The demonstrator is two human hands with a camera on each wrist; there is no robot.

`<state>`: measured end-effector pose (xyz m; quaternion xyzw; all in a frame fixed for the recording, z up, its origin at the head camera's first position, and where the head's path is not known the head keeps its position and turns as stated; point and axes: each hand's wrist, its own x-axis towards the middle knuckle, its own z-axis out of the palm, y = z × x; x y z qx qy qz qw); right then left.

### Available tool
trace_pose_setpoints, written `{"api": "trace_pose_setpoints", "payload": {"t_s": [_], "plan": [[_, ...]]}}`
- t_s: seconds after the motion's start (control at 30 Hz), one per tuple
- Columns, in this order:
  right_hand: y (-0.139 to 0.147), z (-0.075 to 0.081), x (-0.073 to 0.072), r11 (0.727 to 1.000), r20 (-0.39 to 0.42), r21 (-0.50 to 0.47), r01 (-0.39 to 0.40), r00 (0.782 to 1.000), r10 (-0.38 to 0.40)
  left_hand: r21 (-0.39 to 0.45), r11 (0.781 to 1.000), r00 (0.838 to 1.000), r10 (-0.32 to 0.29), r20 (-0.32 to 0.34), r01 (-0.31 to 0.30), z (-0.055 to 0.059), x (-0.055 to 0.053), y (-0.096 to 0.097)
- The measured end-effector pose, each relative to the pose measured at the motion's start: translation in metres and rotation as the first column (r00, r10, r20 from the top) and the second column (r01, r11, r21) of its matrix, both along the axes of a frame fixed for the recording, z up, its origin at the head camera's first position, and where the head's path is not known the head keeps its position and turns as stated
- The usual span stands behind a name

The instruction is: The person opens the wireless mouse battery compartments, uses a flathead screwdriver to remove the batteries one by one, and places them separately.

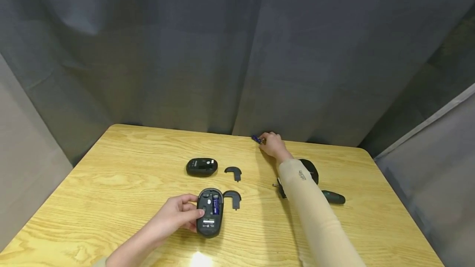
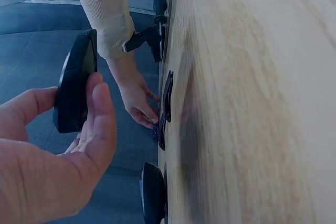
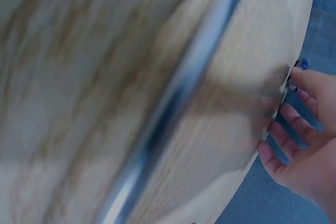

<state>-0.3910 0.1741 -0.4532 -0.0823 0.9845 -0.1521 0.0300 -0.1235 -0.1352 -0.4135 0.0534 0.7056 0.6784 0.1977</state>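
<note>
A dark curtain [image 1: 193, 52] hangs behind a wood-grained table [image 1: 122, 184], the largest surface at hand height. A pale sleeve [image 1: 315, 213] crosses the right part of the table, leading to the right hand [image 1: 273, 145] at the far edge. The left hand [image 1: 176, 213] grips a black mouse [image 1: 210, 217] by its sides, thumb on one face and fingers on the other; in the left wrist view the mouse is seen raised off the table. Its underside faces the head camera, with the compartment uncovered. A second mouse [image 1: 202, 167] lies farther back, also underside up. Partly hidden by the sleeve is a rounded black object [image 1: 311, 171]; near it, on the right, lies a dark handle [image 1: 333, 197]. Two hooked black covers lie right of the mice: the rear cover [image 1: 236, 172] and the front cover [image 1: 235, 197]. Smallest are the blue batteries. One inner battery [image 1: 216, 206] sits in the held mouse's compartment. At the table's far edge, the right thumb and forefinger meet an outer battery [image 1: 256, 139]; whether they pinch it cannot be told. The other right fingers are spread, loosely bent.
</note>
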Motion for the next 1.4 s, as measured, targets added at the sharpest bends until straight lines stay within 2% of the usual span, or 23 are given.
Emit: {"api": "trace_pose_setpoints", "payload": {"t_s": [0.33,0.5,0.7,0.93,1.17,1.4], "plan": [[-0.005,0.002,0.010,0.998,-0.024,0.018,0.067,0.997,-0.067,0.010,1.000,1.000,-0.021,0.000,0.021,0.002,0.000,0.001],[-0.003,0.002,0.011,0.997,-0.036,0.008,0.070,0.997,-0.070,0.018,0.999,1.000,-0.026,0.002,0.026,0.002,-0.001,0.001],[0.003,-0.001,0.012,1.000,-0.044,-0.014,0.027,0.999,-0.028,0.018,0.999,1.000,-0.030,0.003,0.030,0.002,-0.002,0.001],[0.008,-0.001,0.022,0.997,-0.058,-0.036,-0.073,0.996,0.071,0.020,0.999,0.999,-0.035,-0.007,0.035,0.002,-0.002,-0.001],[0.014,0.001,0.038,0.985,-0.054,-0.070,-0.158,0.987,0.154,0.015,0.999,0.999,-0.037,-0.009,0.037,0.002,-0.004,-0.001],[0.017,0.006,0.063,0.972,0.004,-0.169,-0.161,0.987,0.164,0.012,0.999,0.999,-0.048,-0.005,0.048,0.002,-0.005,0.000]]}}
